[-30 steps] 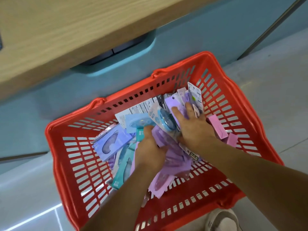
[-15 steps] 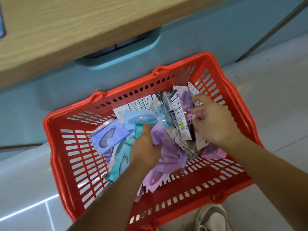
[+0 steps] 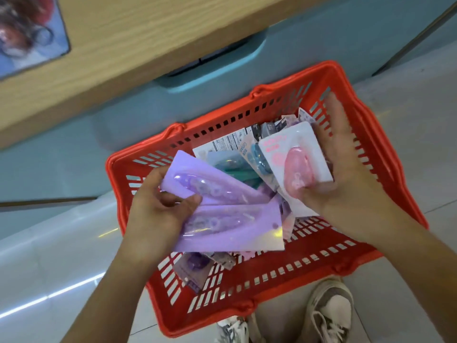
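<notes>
Right, left hand (image 3: 158, 211) grips two purple blister packs fanned one over the other, thumb across the front where they overlap, fingers curled behind. The upper purple pack (image 3: 222, 184) angles up toward the far left corner; the lower purple pack (image 3: 235, 229) lies flatter below it and touches it. Each has a long clear bubble over a purple item. Both are held above the near half of the basket (image 3: 247, 310).

Right hand (image 3: 346, 184) holds the pink pack (image 3: 294, 157), a white card with a pink rounded bubble. Thumb presses the bubble's lower end, and the fingers run up behind the card. They are motion-blurred, so exact finger positions can't be told. The pack sits tilted over the right side of the basket, just beside the purple ones but apart from them.

Below and between the hands, loose packs lie in the basket:
- teal pack (image 3: 237, 169)
- blue pack (image 3: 259, 159)
- white label card (image 3: 222, 144), printed side up against the far wall
- small purple pack (image 3: 195, 266) on the near floor of the basket

The basket is red slotted plastic and stands on a pale tiled floor (image 3: 420, 120). Two sneakers show at its near edge, the right shoe (image 3: 331, 313) clear and the left shoe (image 3: 232, 330) cut off by the frame. Behind the basket is a teal cabinet front (image 3: 123, 134), with a wooden counter edge (image 3: 148, 33) above it
</notes>
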{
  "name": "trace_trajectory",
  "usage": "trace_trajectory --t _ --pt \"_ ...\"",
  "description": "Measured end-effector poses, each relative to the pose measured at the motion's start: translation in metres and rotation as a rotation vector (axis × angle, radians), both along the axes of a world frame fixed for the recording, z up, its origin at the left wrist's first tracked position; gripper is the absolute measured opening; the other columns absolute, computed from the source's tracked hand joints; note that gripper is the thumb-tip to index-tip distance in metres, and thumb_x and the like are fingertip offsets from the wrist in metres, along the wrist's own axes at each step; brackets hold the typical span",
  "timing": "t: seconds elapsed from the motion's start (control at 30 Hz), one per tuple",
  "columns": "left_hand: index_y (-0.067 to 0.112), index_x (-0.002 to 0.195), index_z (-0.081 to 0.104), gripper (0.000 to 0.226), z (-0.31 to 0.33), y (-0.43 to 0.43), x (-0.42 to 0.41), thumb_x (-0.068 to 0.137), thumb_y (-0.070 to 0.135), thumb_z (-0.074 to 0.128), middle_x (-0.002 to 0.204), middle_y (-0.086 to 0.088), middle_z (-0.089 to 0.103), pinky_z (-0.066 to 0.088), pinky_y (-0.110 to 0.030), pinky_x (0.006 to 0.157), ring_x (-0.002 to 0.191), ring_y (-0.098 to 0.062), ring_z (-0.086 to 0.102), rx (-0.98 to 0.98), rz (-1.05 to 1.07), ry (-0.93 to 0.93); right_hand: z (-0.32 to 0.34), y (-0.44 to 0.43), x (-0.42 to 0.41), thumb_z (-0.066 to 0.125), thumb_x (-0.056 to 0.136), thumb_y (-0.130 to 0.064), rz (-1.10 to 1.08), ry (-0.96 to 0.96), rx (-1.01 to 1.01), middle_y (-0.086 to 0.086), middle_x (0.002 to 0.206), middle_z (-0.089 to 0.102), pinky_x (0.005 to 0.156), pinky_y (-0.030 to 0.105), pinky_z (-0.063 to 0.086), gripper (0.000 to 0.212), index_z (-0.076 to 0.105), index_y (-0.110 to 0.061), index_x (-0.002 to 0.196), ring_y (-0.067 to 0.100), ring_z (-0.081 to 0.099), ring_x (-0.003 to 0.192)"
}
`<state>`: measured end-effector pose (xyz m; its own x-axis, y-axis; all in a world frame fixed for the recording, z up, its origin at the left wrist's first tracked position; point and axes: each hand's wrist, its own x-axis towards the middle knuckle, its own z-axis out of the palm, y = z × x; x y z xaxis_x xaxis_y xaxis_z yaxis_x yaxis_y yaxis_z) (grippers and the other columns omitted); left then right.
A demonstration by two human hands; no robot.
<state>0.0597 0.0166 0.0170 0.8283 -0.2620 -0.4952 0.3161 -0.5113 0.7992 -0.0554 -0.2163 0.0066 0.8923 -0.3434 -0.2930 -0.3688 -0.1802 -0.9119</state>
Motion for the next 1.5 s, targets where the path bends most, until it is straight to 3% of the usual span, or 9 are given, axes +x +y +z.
trace_trajectory --t 0.27,0.4,0.53,0.63,0.77,0.93,1.27,1.43,1.5 --pt "0.038 0.105 0.062 0.056 0.008 -0.013 -0.016 0.077 -0.009 0.072 0.074 -0.006 0.073 0.047 -0.020 0.054 0.054 -0.006 0.060 -0.037 -0.276 0.118 0.009 0.036 0.010 0.055 0.092 0.008 0.206 0.073 0.361 -0.041 0.120 0.058 0.084 0.010 0.047 0.067 0.051 -0.048 0.128 -0.010 0.062 0.097" --pt "0.030 0.107 0.060 0.052 -0.003 -0.023 -0.016 0.079 -0.013 0.068 0.080 -0.006 0.075 0.057 -0.031 0.066 0.071 -0.016 0.072 -0.077 -0.183 0.096 0.012 0.042 0.003 0.065 0.087 -0.032 0.169 0.141 0.424 -0.032 0.100 0.070 0.083 0.003 0.044 0.018 0.073 -0.044 0.098 -0.013 0.061 0.104" --pt "0.038 0.105 0.055 0.055 -0.012 -0.039 -0.016 0.078 -0.007 0.073 0.070 -0.003 0.066 0.051 -0.027 0.061 0.060 -0.010 0.062 -0.092 -0.159 0.043 -0.004 0.041 -0.013 0.092 0.059 -0.026 0.266 0.204 0.321 -0.014 0.126 0.064 0.097 0.034 0.051 0.087 0.049 -0.035 0.135 0.005 0.059 0.119" --pt "0.024 0.109 0.060 0.038 -0.018 -0.050 -0.018 0.083 -0.001 0.072 0.067 -0.004 0.060 0.045 -0.019 0.057 0.053 -0.004 0.054 -0.166 -0.040 0.033 -0.018 0.041 -0.022 0.095 0.052 -0.026 0.161 0.205 0.313 -0.013 0.125 0.063 0.096 0.042 0.052 0.097 0.045 -0.035 0.135 0.007 0.060 0.118" --pt "0.017 0.106 0.064 0.018 -0.041 -0.027 -0.006 0.093 0.005 0.059 0.077 0.001 0.060 0.047 -0.024 0.062 0.063 -0.010 0.053 -0.031 0.308 0.087 -0.030 0.027 -0.036 0.094 0.052 -0.019 -0.032 0.221 0.244 -0.025 0.102 0.066 0.074 0.014 0.050 0.082 0.050 -0.033 0.120 -0.008 0.064 0.092" --pt "0.018 0.145 0.033 0.075 -0.096 0.012 -0.034 0.083 0.029 0.074 0.139 -0.008 0.052 0.050 -0.039 0.095 0.117 -0.029 0.057 0.491 -0.186 0.276 -0.035 0.010 -0.040 0.090 0.053 -0.006 -0.170 0.172 0.200 -0.018 0.114 0.062 0.075 0.007 0.047 0.092 0.049 -0.022 0.133 -0.010 0.060 0.098" --pt "0.016 0.141 0.027 0.089 -0.113 -0.002 -0.047 0.073 0.028 0.084 0.125 -0.010 0.057 0.055 -0.044 0.087 0.109 -0.035 0.060 0.677 0.053 0.300 -0.023 0.011 -0.038 0.084 0.059 0.008 -0.159 0.078 0.181 -0.027 0.127 0.048 0.076 -0.005 0.038 0.106 0.033 -0.029 0.144 -0.029 0.047 0.103" --pt "0.012 0.109 0.055 0.041 -0.056 -0.019 -0.052 0.082 0.034 0.077 0.103 -0.012 0.068 0.054 -0.030 0.054 0.076 -0.027 0.066 0.271 0.332 0.265 -0.011 0.009 -0.042 0.085 0.066 -0.008 -0.104 0.094 0.104 -0.048 0.143 0.023 0.092 -0.009 0.024 0.115 0.015 -0.048 0.148 -0.030 0.021 0.128" --pt "0.015 0.106 0.063 0.038 -0.019 -0.030 -0.060 0.081 0.041 0.076 0.097 -0.008 0.073 0.057 -0.035 0.064 0.080 -0.025 0.071 -0.004 0.358 0.313 0.001 0.012 -0.041 0.084 0.067 -0.016 -0.113 0.097 0.105 -0.057 0.135 0.022 0.090 -0.010 0.022 0.105 0.020 -0.057 0.139 -0.033 0.019 0.126"
